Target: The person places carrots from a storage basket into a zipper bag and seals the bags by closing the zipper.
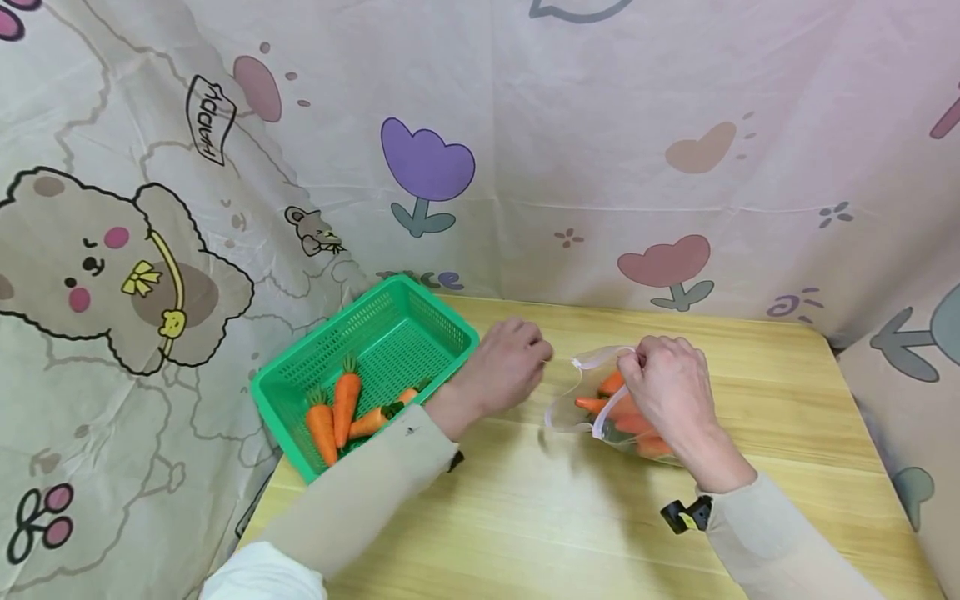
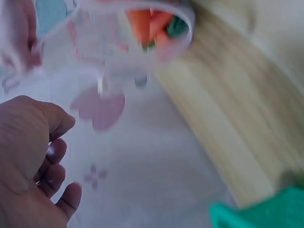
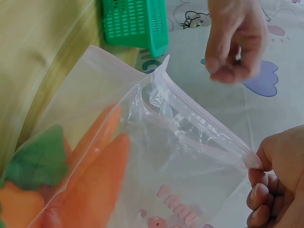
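Note:
My right hand [image 1: 671,387] pinches the top corner of a clear zip-top bag [image 3: 156,156] between thumb and forefinger. The bag's pale pink-edged mouth gapes toward the left, and several orange carrots [image 3: 95,180] show through the plastic, along with some green [image 3: 40,159]. My left hand [image 1: 498,367] hovers between the bag and a green basket [image 1: 337,329], its fingers loosely curled around nothing. In the left wrist view, the bag's mouth [image 2: 190,28] appears beyond that hand, apart from the fingers. Several carrots [image 1: 346,408] lie in the near part of the basket.
A wooden-topped table [image 1: 540,525] carries the basket and the bag. Behind it and on both sides hang printed cloths [image 1: 525,150] with flowers, hearts and a bear. The basket stands at the table's left edge, and my left forearm [image 1: 367,492] passes over its near right corner.

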`<move>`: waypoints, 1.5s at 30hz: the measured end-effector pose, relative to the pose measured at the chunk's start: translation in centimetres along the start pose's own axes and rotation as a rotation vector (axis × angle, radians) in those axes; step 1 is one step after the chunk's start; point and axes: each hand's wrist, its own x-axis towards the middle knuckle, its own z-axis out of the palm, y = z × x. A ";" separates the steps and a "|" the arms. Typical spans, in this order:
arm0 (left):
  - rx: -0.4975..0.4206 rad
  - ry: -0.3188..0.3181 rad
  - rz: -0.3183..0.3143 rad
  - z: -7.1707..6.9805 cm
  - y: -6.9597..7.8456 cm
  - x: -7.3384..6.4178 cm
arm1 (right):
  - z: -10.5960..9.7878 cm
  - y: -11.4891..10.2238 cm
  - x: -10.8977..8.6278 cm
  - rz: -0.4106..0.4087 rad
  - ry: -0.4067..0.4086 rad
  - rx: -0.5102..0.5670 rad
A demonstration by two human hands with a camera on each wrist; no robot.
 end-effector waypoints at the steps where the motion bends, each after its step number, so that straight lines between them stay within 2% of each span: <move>1: -0.007 -0.004 -0.021 -0.4 -0.8 -0.5 | -0.1 0.0 0.0 0.000 0.001 0.002; 7: 0.017 0.057 -0.106 -2.3 -6.2 -4.1 | 0.0 -0.1 -0.2 -0.001 0.015 0.008; 12: 0.063 0.124 -0.107 -2.8 -10.9 -7.6 | 0.0 0.1 -0.4 0.000 0.010 0.005; 18: 0.126 0.096 -0.081 -3.0 -15.0 -12.0 | -0.1 0.1 -0.6 -0.010 0.005 -0.001; 22: 0.180 0.023 -0.057 -2.5 -16.9 -14.3 | -0.1 0.2 -0.6 -0.020 0.008 -0.009; 30: 0.352 -0.198 -0.018 -1.1 -20.0 -17.7 | -0.1 0.3 -0.6 -0.021 0.010 -0.011; 34: 0.439 -0.291 0.038 -0.1 -21.1 -18.2 | -0.1 0.4 -0.6 -0.023 0.013 -0.012; 38: 0.492 -0.359 0.078 0.9 -21.8 -18.4 | -0.1 0.4 -0.6 -0.031 0.021 -0.014; 45: 0.554 -0.455 0.090 2.5 -22.4 -19.0 | 0.1 0.7 -0.6 -0.039 0.028 -0.021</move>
